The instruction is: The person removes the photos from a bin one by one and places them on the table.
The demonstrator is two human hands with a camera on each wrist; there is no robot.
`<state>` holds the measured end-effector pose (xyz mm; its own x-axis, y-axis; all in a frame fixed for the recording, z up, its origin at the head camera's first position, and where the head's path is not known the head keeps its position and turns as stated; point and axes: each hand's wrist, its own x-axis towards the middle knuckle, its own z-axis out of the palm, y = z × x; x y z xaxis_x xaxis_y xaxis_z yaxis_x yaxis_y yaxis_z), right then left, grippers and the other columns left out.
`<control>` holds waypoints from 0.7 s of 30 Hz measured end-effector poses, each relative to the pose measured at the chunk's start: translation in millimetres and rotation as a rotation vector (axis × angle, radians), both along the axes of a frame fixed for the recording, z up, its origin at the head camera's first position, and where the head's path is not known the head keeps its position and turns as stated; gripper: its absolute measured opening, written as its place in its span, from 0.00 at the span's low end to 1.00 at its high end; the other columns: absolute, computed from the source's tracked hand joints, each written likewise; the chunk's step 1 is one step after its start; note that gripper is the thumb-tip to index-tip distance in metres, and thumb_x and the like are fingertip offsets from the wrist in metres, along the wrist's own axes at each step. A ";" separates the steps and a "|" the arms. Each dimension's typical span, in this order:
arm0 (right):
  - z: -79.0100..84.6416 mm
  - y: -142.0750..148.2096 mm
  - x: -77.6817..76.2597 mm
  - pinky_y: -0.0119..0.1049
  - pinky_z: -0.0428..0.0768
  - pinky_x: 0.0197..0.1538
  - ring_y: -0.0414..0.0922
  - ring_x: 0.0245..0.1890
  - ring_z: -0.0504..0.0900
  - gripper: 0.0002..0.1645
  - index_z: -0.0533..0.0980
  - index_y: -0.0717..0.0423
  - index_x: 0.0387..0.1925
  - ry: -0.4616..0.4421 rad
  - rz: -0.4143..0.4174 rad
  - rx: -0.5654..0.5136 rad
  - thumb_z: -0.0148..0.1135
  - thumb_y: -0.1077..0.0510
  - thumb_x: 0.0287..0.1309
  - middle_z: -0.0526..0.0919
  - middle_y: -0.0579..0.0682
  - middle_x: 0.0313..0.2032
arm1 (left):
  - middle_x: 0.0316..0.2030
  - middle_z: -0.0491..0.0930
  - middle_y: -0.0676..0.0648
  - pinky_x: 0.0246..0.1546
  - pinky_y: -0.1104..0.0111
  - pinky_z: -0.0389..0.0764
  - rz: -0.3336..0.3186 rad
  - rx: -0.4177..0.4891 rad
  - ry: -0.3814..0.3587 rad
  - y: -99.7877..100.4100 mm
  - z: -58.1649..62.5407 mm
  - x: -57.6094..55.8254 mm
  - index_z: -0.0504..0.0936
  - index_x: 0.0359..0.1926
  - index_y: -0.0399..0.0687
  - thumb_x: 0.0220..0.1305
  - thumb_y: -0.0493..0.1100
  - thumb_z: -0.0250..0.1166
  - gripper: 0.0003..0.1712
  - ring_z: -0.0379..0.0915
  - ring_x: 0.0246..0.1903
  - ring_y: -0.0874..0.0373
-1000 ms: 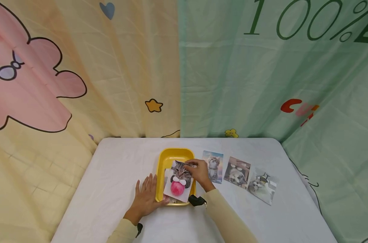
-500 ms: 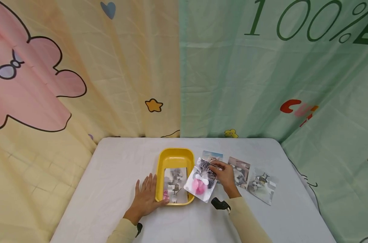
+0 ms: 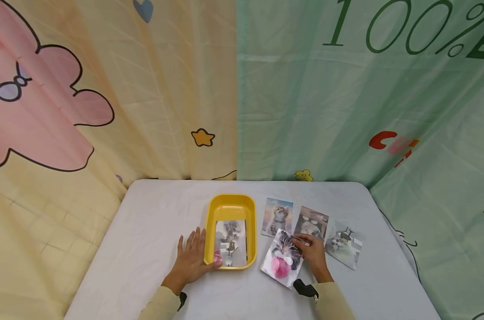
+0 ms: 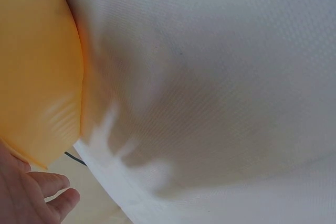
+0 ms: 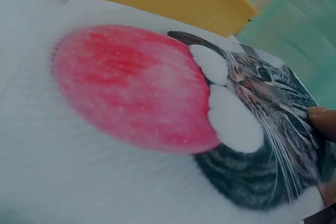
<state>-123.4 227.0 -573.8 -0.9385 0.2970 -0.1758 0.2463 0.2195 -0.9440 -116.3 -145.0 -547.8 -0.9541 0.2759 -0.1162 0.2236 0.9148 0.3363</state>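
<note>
My right hand [image 3: 315, 258] pinches the upper right edge of a cat photo card [image 3: 282, 262] with a pink ball on it. This card fills much of the right wrist view, a fingertip [image 5: 321, 119] on its edge. A yellow tray [image 3: 250, 204] stands to the left, with a stack of photo cards [image 3: 231, 244] inside; the top one is greyish. My left hand [image 3: 190, 262] lies with straight, spread fingers against the tray's left side, thumb at its near rim. In the left wrist view, fingers [image 4: 50, 184] show beside the tray's wall [image 4: 42, 66].
Right of the tray lie a kitten card [image 3: 279, 215], a brownish animal card [image 3: 311, 222] and a pale grey card [image 3: 346, 244]. The white table [image 3: 166, 200] is backed by printed curtains [image 3: 178, 89].
My right hand has lifted the pink-ball cat card out of the tray and carried it right and nearer, baring the greyish card beneath. My left hand has stayed put.
</note>
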 end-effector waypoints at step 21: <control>-12.7 -31.1 8.9 0.45 0.81 0.43 0.55 0.41 0.84 0.12 0.83 0.65 0.40 0.227 0.071 0.335 0.70 0.65 0.52 0.86 0.57 0.37 | 0.74 0.43 0.34 0.68 0.42 0.29 -0.001 -0.011 -0.003 -0.2 -0.6 -0.4 0.43 0.74 0.35 0.52 0.76 0.58 0.67 0.40 0.72 0.38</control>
